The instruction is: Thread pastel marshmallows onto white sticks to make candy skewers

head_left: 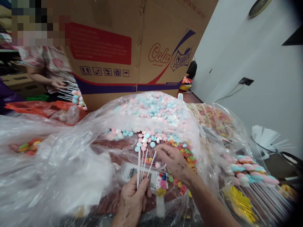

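Observation:
My left hand (133, 197) is closed around the lower part of several thin white sticks (142, 164), which fan upward. Pink, white and blue candies (143, 145) appear at the tops of the left sticks; whether all are threaded on or lie behind, I cannot tell. Fingers pinched, my right hand (174, 159) is at the tip of the rightmost stick (151, 162); what its fingertips hold is hidden. Beneath both hands lies a printed clear packet (153, 181). Loose ring-shaped candies (187, 157) are scattered by my right wrist.
A large cardboard box (132, 47) stands behind a clear plastic bag (163, 107) of pastel candies. At right are finished candy skewers (253, 171), yellow twist ties (241, 203) and a bundle of white sticks (267, 137). Another person's hand (58, 83) holds sticks at left.

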The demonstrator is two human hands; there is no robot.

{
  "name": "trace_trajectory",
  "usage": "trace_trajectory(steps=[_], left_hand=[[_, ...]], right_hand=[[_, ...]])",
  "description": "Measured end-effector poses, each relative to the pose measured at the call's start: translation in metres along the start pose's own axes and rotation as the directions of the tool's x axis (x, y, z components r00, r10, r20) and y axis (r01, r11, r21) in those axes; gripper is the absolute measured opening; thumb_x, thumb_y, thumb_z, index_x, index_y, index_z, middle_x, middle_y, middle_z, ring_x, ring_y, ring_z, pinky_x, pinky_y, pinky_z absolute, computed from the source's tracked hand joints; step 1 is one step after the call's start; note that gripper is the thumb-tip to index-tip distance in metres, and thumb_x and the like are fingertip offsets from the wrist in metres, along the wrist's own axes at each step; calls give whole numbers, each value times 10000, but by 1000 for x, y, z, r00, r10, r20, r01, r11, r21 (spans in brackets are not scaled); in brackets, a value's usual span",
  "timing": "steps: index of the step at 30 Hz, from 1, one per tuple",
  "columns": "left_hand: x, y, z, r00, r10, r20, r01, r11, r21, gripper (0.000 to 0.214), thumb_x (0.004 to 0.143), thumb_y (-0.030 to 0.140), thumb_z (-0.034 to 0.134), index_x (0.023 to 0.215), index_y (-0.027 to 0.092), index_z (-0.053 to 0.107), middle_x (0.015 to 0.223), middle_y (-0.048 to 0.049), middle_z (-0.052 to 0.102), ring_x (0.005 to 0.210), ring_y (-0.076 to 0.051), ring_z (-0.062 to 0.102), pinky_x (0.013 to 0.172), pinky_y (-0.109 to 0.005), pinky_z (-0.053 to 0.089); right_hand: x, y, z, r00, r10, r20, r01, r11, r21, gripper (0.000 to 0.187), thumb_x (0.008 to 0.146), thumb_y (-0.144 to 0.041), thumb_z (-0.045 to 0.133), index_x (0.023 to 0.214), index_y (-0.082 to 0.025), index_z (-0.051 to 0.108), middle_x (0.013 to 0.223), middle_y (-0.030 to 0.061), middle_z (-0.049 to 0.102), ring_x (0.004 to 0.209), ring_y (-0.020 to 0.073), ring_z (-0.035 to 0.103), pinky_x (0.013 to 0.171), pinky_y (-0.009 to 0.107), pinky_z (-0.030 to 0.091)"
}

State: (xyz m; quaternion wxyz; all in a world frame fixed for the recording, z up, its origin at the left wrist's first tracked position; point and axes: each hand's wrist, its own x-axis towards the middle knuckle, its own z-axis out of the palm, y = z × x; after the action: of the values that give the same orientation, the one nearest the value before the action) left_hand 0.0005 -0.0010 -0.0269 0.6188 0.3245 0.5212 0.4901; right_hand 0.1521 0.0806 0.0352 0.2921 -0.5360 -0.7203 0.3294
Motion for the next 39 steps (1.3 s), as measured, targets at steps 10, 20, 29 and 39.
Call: trace_trajectory(steps=[10, 20, 29, 39], left_hand=[[1, -1, -2, 1000, 11, 11, -11, 1000, 28, 460, 727, 624, 673, 775, 168, 632, 492, 52, 591, 274, -39, 350, 305, -169, 188], [1, 0, -3, 1000, -13, 18, 12, 999, 50, 451, 726, 624, 671, 734, 175, 632, 496, 50, 588, 277, -46, 368, 300, -173, 215], [3, -4, -5, 998, -28, 52, 26, 999, 39, 476, 723, 639, 671, 763, 167, 632, 508, 55, 588, 285, -30, 355, 308, -158, 205], [4, -3, -5, 999, -3, 48, 1, 999, 54, 468, 723, 644, 657, 715, 180, 596, 490, 59, 569, 276, -39, 350, 296, -163, 209]], right_hand=[[51, 41, 4, 996, -73, 59, 90, 576, -812, 261, 885, -50, 462, 1049, -149, 640, 1108, 159, 655, 1125, 278, 554, 951, 366, 441], [52, 34, 5, 996, -83, 17, 68, 662, -747, 231, 917, -134, 460, 1092, -168, 606, 1079, 114, 650, 992, 233, 573, 841, 316, 444], [48, 32, 19, 967, -154, 203, 254, 610, -750, 104, 887, -174, 574, 974, -163, 630, 1040, 120, 640, 999, 259, 536, 886, 359, 440], [30, 32, 10, 939, -226, 259, 343, 658, -670, 152, 880, -136, 553, 992, -185, 643, 989, 88, 629, 992, 243, 542, 882, 347, 431]])
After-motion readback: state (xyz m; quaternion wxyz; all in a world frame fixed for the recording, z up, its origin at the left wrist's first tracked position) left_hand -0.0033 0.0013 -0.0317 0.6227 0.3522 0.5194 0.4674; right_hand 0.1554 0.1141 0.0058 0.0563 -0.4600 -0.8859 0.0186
